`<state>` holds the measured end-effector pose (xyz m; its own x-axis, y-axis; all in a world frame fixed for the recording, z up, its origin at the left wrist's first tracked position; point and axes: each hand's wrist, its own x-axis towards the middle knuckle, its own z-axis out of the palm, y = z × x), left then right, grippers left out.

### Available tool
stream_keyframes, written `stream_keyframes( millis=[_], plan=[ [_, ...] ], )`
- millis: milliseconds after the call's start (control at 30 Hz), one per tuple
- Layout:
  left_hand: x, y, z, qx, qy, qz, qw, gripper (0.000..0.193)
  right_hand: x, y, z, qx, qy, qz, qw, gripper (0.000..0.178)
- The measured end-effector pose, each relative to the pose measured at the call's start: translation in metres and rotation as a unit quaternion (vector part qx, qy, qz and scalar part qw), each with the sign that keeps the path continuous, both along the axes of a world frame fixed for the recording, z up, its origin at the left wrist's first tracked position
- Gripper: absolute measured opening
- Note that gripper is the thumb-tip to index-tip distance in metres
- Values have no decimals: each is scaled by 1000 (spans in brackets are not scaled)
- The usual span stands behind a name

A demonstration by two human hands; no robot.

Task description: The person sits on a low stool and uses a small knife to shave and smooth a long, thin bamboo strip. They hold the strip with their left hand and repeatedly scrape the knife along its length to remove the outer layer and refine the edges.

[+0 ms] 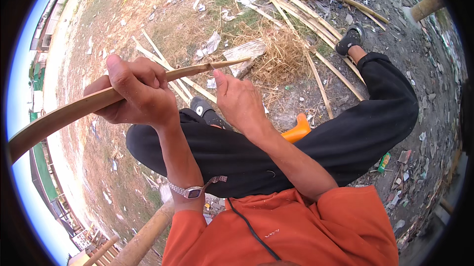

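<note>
My left hand [138, 88] is closed around a long bamboo strip [64, 118], thumb on top. The strip runs from the left edge of the view, up and right, to a thin tip above the ground. Close to its thin end, at a notched, darker spot, is my right hand [241, 97], its fingers curled. A small pale sliver shows by the right thumb, touching or nearly touching the strip; what the hand grips is mostly hidden. A curved orange handle-like piece [297, 129] shows beyond my right forearm, the rest of it hidden.
Several split bamboo strips [316, 29] lie at the far right beside a heap of dry straw [281, 56]. Other strips [163, 63] cross behind my left hand. My legs [345, 123] are bent before me. A bamboo pole [145, 236] stands at lower left; litter dots the ground.
</note>
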<state>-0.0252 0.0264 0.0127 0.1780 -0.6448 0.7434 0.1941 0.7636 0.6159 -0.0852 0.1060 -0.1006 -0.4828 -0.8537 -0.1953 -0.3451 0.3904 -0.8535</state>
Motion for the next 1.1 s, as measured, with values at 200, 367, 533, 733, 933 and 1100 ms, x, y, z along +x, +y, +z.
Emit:
stream_keyframes(
  millis=[200, 367, 533, 733, 933, 1100],
  plan=[
    [-2, 5, -1, 2, -17, -3, 1000, 25, -2, 12, 27, -7, -18, 20, 1000, 59],
    [-5, 9, 4, 15, -18, -44, 999, 26, -9, 6, -12, 45, 31, -5, 998, 60],
    [-8, 14, -3, -9, -24, -62, 998, 26, -11, 13, 8, -32, -4, -3, 999, 65],
    [-5, 11, -3, -11, -18, -65, 998, 26, -20, 4, -30, 15, -23, 4, 1000, 62],
    [-3, 4, 2, 20, 4, -17, 1000, 27, -16, -8, -40, -8, -13, 8, 1000, 61],
    [-1, 4, 1, 29, 9, 22, 999, 30, -7, -4, -17, 6, 17, 1, 1000, 63]
  ],
)
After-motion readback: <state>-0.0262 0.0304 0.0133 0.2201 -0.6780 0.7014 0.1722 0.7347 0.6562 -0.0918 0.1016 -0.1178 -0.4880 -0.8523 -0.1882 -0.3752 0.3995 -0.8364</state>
